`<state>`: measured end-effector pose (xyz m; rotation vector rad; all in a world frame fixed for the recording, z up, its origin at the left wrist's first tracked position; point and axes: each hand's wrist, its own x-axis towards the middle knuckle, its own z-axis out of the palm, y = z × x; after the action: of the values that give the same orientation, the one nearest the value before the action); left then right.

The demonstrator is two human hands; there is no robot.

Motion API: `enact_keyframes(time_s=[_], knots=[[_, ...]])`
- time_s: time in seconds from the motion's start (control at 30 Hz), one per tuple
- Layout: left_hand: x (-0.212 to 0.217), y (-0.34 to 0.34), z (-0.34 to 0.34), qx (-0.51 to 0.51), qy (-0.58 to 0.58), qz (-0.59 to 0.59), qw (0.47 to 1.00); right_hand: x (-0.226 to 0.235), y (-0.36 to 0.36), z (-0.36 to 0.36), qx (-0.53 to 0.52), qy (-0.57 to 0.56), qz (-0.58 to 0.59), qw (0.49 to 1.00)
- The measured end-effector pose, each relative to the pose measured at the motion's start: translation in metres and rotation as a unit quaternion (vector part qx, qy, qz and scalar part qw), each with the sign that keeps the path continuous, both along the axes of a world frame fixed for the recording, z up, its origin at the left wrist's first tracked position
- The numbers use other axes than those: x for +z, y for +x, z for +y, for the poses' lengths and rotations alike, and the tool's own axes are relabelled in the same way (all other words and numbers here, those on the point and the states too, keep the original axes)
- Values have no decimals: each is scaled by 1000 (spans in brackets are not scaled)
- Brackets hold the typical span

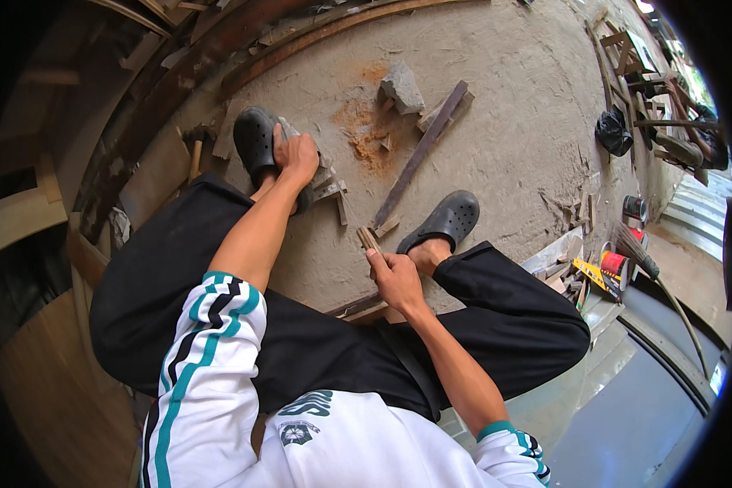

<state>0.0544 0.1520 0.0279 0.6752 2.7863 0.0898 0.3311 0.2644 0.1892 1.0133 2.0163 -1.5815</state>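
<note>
Dusty concrete floor (pixel 496 98) fills the view from the head camera, littered with offcuts, and the person sits low with knees spread, black trousers and black clogs on both feet.

Left hand (pixel 297 154) is out at about eleven o'clock from the middle of the picture, fingers curled and pressed down on a small cluster of wood scraps (pixel 327 185) just beside the left clog (pixel 256 142). The palm is down, and whether it pinches one piece or only pins the pile I cannot tell.

Right hand (pixel 394 276) sits near the centre, closed in a fist around a short wooden stick (pixel 368 237) whose end pokes up toward twelve o'clock. That end stands just short of the near tip of a long dark wooden strip (pixel 423 154), which runs away across the floor toward one o'clock. The right clog (pixel 447 220) rests just to the three o'clock side of the stick.

How far along? By my reading, the work is well under way: an orange patch of sawdust (pixel 366 134) lies at twelve o'clock next to a grey stone block (pixel 401 85), and chips are scattered between the feet. The scraps under the left hand look uncut, so there seems more to do.

Off at three o'clock, well apart from both hands, sit a broom (pixel 638 252), a black bag (pixel 614 130) and some tins (pixel 618 262).
</note>
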Motion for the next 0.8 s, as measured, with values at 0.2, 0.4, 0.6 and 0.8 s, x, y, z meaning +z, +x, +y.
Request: enact_keyframes(time_s=[0.2, 0.4, 0.6, 0.8], knots=[[0, -1, 7, 11, -12, -24, 1000, -11, -2, 3, -2, -10, 13, 1000], [6, 1, 9, 4, -6, -13, 1000, -20, 2, 2, 2, -6, 15, 1000], [3, -2, 3, 1, -11, -27, 1000, -33, -7, -3, -13, -12, 32, 999], [19, 3, 13, 11, -44, -49, 998, -24, 7, 3, -5, -5, 15, 1000]])
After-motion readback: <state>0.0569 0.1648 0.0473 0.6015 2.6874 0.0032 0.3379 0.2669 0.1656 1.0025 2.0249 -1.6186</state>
